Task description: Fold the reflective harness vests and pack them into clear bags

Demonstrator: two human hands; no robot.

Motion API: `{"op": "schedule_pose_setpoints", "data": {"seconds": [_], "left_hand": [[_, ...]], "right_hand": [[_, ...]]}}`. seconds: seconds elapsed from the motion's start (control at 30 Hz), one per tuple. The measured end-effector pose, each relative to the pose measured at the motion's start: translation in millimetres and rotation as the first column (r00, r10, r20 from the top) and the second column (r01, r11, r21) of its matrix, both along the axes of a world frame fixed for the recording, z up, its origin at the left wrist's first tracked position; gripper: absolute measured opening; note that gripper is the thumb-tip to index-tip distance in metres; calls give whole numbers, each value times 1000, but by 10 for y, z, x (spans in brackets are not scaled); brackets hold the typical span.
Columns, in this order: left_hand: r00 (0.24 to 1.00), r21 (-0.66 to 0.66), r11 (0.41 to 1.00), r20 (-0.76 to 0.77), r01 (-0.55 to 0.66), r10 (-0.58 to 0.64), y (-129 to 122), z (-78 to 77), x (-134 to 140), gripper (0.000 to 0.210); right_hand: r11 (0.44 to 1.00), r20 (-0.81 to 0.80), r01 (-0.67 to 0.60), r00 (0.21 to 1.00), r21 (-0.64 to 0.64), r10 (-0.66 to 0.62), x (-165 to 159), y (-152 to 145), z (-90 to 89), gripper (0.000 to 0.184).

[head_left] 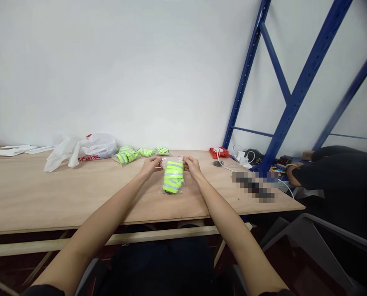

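A clear plastic bag (173, 190) lies at the middle of the wooden table, its top edge toward the wall. Inside it is a folded neon-yellow reflective strap (173, 174) with silver-grey stripes. My left hand (152, 166) pinches the bag's upper left corner. At the upper right corner my right hand (192, 165) pinches the bag in the same way. Between the two hands the top edge is held stretched. Behind my left hand, several similar neon-yellow bundles (126, 155) lie in clear bags near the wall.
The wooden table (63, 197) runs along a white wall. A white plastic bag (98, 144) and white sheets (15, 150) lie on the left. On the right are a red pouch (223, 152), a white charger with cables (242, 158) and a blue metal rack (282, 119). Another person's dark sleeve (340, 168) is beyond.
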State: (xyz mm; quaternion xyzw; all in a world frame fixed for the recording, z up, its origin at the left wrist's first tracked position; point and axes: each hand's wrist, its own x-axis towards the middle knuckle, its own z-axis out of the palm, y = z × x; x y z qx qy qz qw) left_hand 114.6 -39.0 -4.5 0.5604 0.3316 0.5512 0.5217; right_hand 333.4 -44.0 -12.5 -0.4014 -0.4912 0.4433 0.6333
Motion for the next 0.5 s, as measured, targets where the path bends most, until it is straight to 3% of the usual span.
{"op": "schedule_pose_setpoints", "data": {"seconds": [0.33,0.5], "left_hand": [[994,57,995,-69,-84,88,51,-7,-33,36],[995,72,996,-75,-62,67,20,11,-37,35]], "right_hand": [[999,29,43,999,27,-44,49,63,-40,31],[998,40,36,998,48,-38,46,66,-34,32]]}}
